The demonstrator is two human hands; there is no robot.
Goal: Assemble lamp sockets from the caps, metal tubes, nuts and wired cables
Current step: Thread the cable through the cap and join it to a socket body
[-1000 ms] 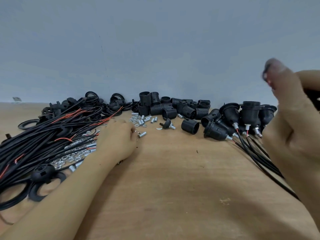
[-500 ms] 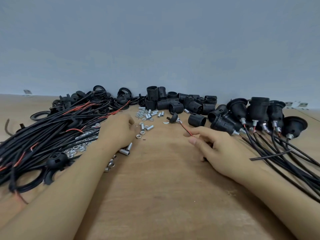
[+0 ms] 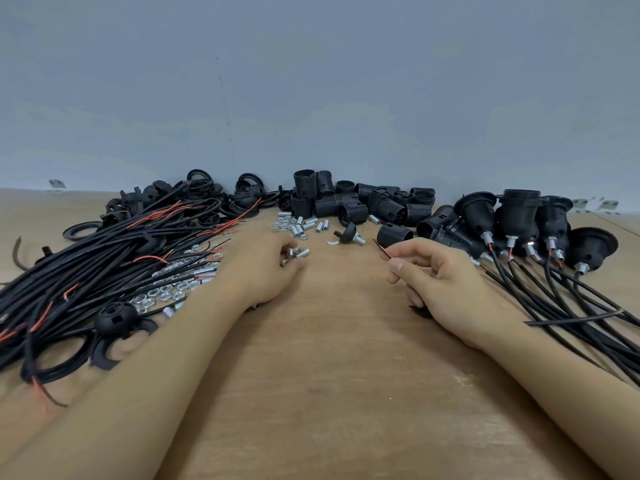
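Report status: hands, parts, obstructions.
Left hand gripping small silver metal tubes. Right hand pinching thin red-and-black wire end. Nothing between hands.

On the table (image 3: 329,393), the cable bundle (image 3: 86,265) lies left, socket shells (image 3: 363,202) behind centre, assembled sockets (image 3: 519,220) right, metal tubes (image 3: 301,226) before the shells.

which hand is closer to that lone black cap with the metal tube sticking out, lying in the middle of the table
The right hand, narrowly. The cap lies beyond both hands, between them; the right hand's fingers, pinching a wire end, sit just to its right, while the left hand is farther off, to its left.
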